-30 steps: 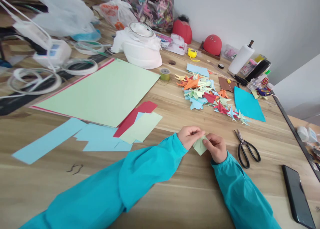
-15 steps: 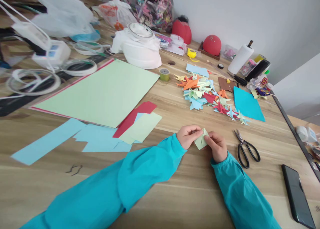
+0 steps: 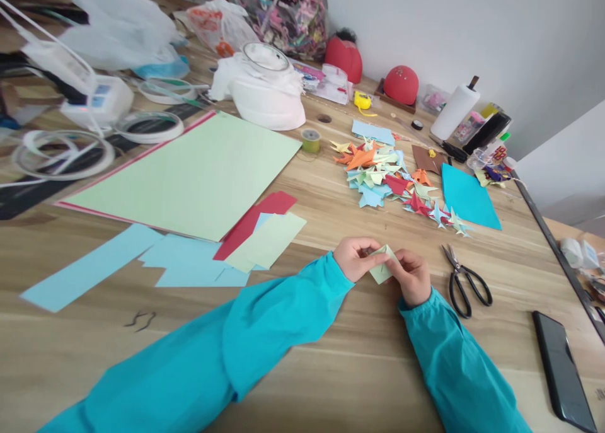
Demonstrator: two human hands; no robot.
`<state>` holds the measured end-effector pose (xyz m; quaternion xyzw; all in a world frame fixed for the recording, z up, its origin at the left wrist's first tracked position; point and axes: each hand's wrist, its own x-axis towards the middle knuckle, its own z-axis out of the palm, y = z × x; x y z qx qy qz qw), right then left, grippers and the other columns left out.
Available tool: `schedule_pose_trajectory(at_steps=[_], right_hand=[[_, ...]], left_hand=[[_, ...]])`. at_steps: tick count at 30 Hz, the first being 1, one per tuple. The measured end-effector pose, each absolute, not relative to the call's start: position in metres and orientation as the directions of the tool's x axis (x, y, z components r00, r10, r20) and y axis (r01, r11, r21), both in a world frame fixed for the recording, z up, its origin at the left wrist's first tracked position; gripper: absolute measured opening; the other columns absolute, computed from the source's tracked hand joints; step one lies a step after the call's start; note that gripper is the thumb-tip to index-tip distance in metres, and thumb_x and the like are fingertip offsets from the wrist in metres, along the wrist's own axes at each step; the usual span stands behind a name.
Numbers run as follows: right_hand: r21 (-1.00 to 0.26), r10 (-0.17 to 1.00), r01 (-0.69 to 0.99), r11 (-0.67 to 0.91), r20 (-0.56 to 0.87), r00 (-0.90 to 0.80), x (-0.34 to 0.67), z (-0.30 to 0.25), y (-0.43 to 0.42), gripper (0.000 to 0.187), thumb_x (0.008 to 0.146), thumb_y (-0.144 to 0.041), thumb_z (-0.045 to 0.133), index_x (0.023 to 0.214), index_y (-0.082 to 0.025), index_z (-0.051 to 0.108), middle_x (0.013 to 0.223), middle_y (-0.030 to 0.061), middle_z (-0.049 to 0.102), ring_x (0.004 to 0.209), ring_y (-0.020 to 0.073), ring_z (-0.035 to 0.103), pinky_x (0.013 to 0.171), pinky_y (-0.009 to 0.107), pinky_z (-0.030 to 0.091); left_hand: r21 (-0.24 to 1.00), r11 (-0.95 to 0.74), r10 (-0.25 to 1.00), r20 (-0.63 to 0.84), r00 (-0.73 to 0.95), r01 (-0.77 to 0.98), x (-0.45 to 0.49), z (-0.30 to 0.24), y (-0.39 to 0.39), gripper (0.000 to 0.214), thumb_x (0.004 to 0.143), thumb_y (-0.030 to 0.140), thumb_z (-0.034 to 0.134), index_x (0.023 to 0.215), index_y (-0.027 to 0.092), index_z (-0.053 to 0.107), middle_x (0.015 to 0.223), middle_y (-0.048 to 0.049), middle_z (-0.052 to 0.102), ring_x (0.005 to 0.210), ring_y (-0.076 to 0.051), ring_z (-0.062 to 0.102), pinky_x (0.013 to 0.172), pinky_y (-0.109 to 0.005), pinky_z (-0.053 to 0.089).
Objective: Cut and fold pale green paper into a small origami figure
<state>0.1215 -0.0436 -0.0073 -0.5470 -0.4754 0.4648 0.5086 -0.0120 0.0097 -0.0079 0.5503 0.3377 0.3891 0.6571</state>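
Observation:
A small folded piece of pale green paper point(image 3: 380, 273), roughly diamond-shaped, is held between my two hands over the table. My left hand point(image 3: 355, 258) pinches it from the left, with the thumb lying across its face. From the right, my right hand point(image 3: 410, 275) grips it, its thumb pressed on the paper close to the left thumb. The fingers behind the paper are mostly hidden. Black-handled scissors point(image 3: 466, 282) lie just right of my right hand, blades pointing away. Beyond the hands sits a pile of folded paper cranes point(image 3: 373, 168) in several colours.
Large pale green sheets point(image 3: 189, 174) lie at left, with blue paper strips point(image 3: 89, 269) and a red strip point(image 3: 255, 225) in front. A thread spool point(image 3: 311, 141) stands behind them. A turquoise paper stack point(image 3: 467, 196) and a phone point(image 3: 562, 370) are at right.
My left thumb has moved down and right across the paper's face, closer to the right thumb. Both hands otherwise stay in place, still holding the paper.

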Motion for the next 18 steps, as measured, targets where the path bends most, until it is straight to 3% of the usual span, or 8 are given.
schedule_pose_trajectory(at_steps=[10, 14, 18], right_hand=[[-0.995, 0.995, 0.098, 0.016, 0.025, 0.100, 0.1235, -0.0113, -0.0434, 0.029, 0.072, -0.040, 0.059, 0.059, -0.017, 0.049, 0.046, -0.0054, 0.043, 0.041, 0.0066, 0.034, 0.040, 0.020, 0.025], [-0.987, 0.999, 0.157, 0.045, 0.046, 0.003, 0.1241, -0.0104, -0.0443, 0.028, 0.074, -0.040, 0.057, 0.061, -0.018, 0.046, 0.047, -0.0061, 0.039, 0.042, 0.0068, 0.032, 0.041, 0.021, 0.024], [-0.994, 1.000, 0.105, 0.012, 0.013, 0.009, 0.1239, -0.0109, -0.0448, 0.026, 0.076, -0.037, 0.056, 0.060, -0.018, 0.047, 0.044, -0.0065, 0.038, 0.040, 0.0068, 0.031, 0.040, 0.021, 0.022]], left_hand=[[0.996, 0.087, 0.761, -0.062, 0.646, -0.007, -0.0130, -0.0059, 0.0057, 0.024, 0.063, 0.032, 0.063, 0.063, 0.009, 0.061, 0.050, 0.0025, 0.047, 0.049, -0.007, 0.038, 0.045, -0.020, 0.030], [0.994, 0.112, 0.726, -0.089, 0.682, 0.011, -0.0139, -0.0064, 0.0061, 0.027, 0.060, 0.036, 0.064, 0.060, 0.009, 0.060, 0.049, 0.0030, 0.046, 0.048, -0.006, 0.038, 0.045, -0.019, 0.029], [0.994, 0.107, 0.712, -0.090, 0.696, 0.019, -0.0151, -0.0048, 0.0086, 0.023, 0.059, 0.031, 0.064, 0.055, 0.010, 0.056, 0.046, 0.0048, 0.043, 0.046, -0.005, 0.036, 0.045, -0.019, 0.029]])
